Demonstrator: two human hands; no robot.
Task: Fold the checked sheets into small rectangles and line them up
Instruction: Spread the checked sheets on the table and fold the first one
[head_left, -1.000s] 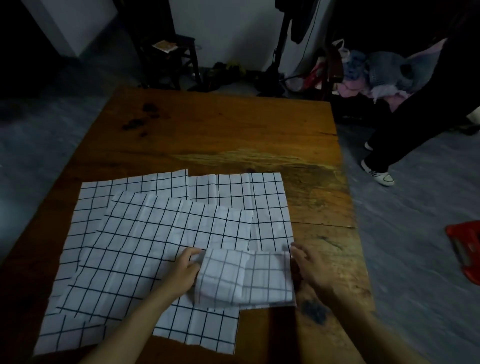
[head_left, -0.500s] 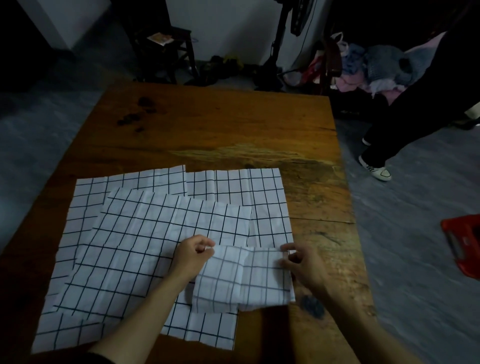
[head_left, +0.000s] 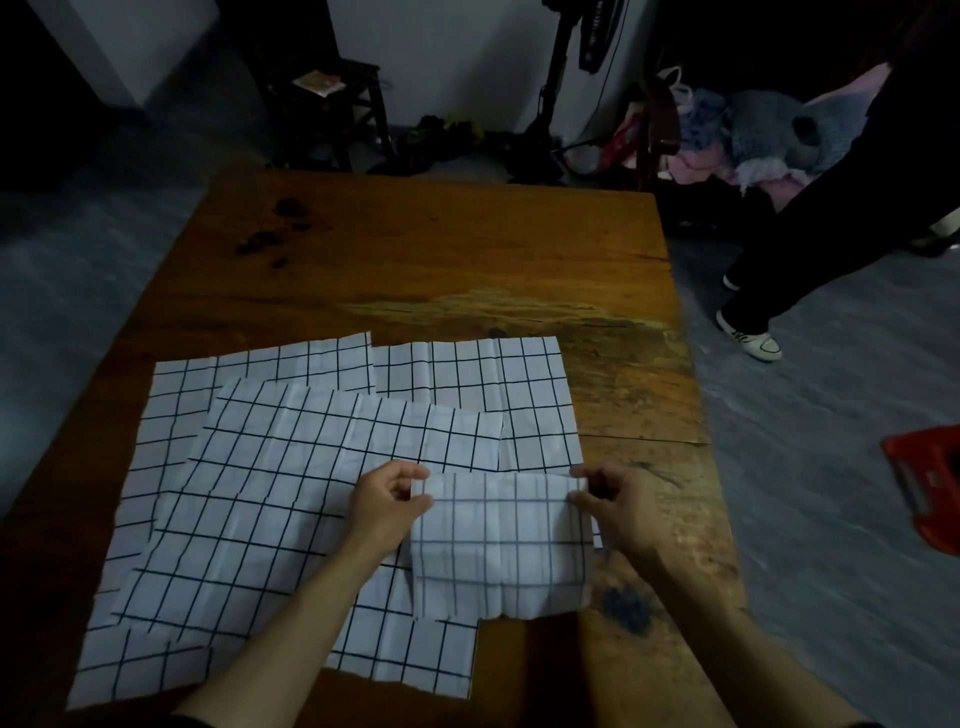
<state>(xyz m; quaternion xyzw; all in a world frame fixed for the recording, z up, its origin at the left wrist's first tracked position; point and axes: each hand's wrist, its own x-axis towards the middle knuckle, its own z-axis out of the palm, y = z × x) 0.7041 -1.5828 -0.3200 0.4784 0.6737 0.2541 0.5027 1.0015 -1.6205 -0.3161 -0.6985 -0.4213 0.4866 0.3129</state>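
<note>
With both hands (head_left: 392, 501) (head_left: 621, 512) pinching folded checked sheet (head_left: 501, 545) by top corners, risk of layers slipping, skewing the rectangle.

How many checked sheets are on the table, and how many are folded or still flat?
Folded: 1, the folded sheet pinched by the left hand and right hand.
Flat: 3, left sheet, top sheet, right sheet.
Total: 4.

Looks like a dim room in somebody's home, not a workshop. Worn wooden table (head_left: 467, 260) in the middle of the frame, dark wooden chair (head_left: 332, 114) at the upper left against a white wall, and a pile of clothes and soft toys (head_left: 748, 140) at the upper right on the grey floor.
</note>
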